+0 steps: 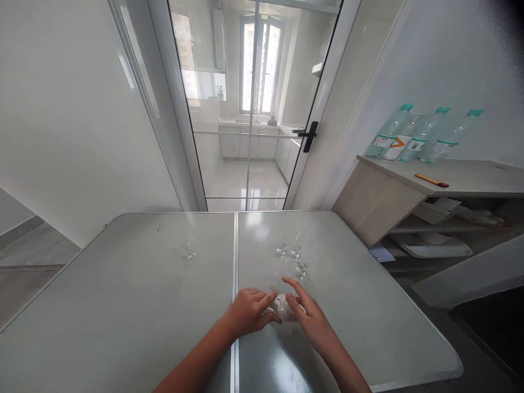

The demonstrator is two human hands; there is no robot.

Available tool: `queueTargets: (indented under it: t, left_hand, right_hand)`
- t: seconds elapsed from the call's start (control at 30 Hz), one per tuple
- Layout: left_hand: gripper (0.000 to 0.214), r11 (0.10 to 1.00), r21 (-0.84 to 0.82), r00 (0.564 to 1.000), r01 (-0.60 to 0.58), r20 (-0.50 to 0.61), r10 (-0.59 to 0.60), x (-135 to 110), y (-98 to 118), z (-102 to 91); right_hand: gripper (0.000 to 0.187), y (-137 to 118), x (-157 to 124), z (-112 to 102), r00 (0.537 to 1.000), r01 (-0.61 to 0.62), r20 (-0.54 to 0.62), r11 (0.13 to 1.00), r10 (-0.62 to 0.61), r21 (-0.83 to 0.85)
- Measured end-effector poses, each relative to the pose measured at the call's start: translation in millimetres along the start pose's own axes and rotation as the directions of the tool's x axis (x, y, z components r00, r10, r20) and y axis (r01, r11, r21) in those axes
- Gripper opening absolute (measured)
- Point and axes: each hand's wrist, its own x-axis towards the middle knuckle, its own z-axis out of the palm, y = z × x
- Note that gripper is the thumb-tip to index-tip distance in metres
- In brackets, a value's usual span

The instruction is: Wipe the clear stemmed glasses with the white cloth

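A small clear glass point(281, 309) with crumpled white material, perhaps tissue or cloth, in or around it is between my hands, low over the table. My left hand point(252, 310) grips its left side, thumb and fingers closed about it. On the right side, my right hand point(308, 311) presses its thumb and some fingers against the white material, while the index finger stretches away. Just beyond stand several clear stemmed glasses, among them a near glass point(302, 272) and a left glass point(282, 252). Another stemmed glass point(189, 254) stands alone on the left half.
The pale table point(155, 305) has a metal seam down its middle. A glass door point(249, 164) with a black handle point(310, 136) faces its far edge. At right, a wooden shelf unit point(385, 191) bears several green-capped plastic bottles point(421, 136) and a red-yellow box cutter point(432, 180).
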Motion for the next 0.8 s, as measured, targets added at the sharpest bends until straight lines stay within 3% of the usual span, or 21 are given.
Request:
queueTargets:
  t: [0.1,0.2,0.23,0.3,0.37,0.43,0.47,0.5,0.6,0.63,0.7,0.8]
  left_hand:
    - [0.043,0.999,0.033,0.996,-0.023,-0.091,0.026,1.0,6.9,3.9]
    - [0.034,0.944,-0.291,0.986,0.155,-0.006,-0.164,6.5,12.1,-4.0]
    - [0.032,0.869,-0.428,0.969,0.247,0.086,-0.233,8.4,12.6,-8.1]
    - [0.038,0.633,-0.634,0.895,0.444,0.34,-0.288,11.6,10.8,-16.8]
    - [0.048,0.387,-0.697,0.793,0.604,0.578,-0.195,13.1,6.2,-23.6]
    - [0.05,0.282,-0.69,0.735,0.667,0.67,-0.1,13.1,1.9,-26.2]
    - [0.049,0.303,-0.694,0.747,0.654,0.654,-0.115,12.6,0.8,-25.4]
    - [0.047,0.372,-0.698,0.784,0.612,0.597,-0.168,11.8,0.7,-23.2]
    - [0.039,0.737,-0.562,0.927,0.376,0.246,-0.285,7.6,4.7,-10.2]
    - [0.04,0.849,-0.45,0.961,0.276,0.122,-0.248,5.8,6.5,-5.2]
    - [0.045,0.978,-0.19,0.993,0.089,-0.055,-0.102,2.6,9.5,2.2]
    - [0.047,0.993,0.104,0.988,-0.048,-0.14,0.063,1.3,11.3,2.1]
  right_hand:
    - [0.058,-7.6,5.8,3.8,0.999,0.01,-0.032,0.997,-0.008,0.076]
    - [0.052,-13.7,4.7,5.0,0.991,0.131,-0.019,0.99,-0.132,-0.044]
    - [0.048,-13.5,3.1,5.1,0.982,0.184,-0.023,0.977,-0.187,-0.112]
    - [0.04,-9.6,-0.8,4.6,0.936,0.34,0.0,0.907,-0.351,-0.248]
    - [0.039,-3.8,-4.3,3.4,0.839,0.536,0.109,0.776,-0.532,-0.333]
    - [0.044,0.0,-6.2,2.7,0.74,0.669,0.225,0.659,-0.634,-0.343]
    - [0.046,0.4,-6.4,2.9,0.73,0.681,0.241,0.651,-0.639,-0.335]
    - [0.046,-0.1,-5.9,3.6,0.757,0.651,0.22,0.685,-0.615,-0.326]
    - [0.039,-4.4,-1.2,6.9,0.935,0.351,0.028,0.907,-0.354,-0.232]
    - [0.041,-5.9,0.9,7.7,0.973,0.221,-0.033,0.962,-0.229,-0.159]
    - [0.05,-8.6,4.9,7.6,0.995,0.032,-0.095,0.999,-0.03,0.02]
    - [0.061,-13.4,8.2,3.4,0.993,-0.049,-0.094,0.977,0.07,0.206]
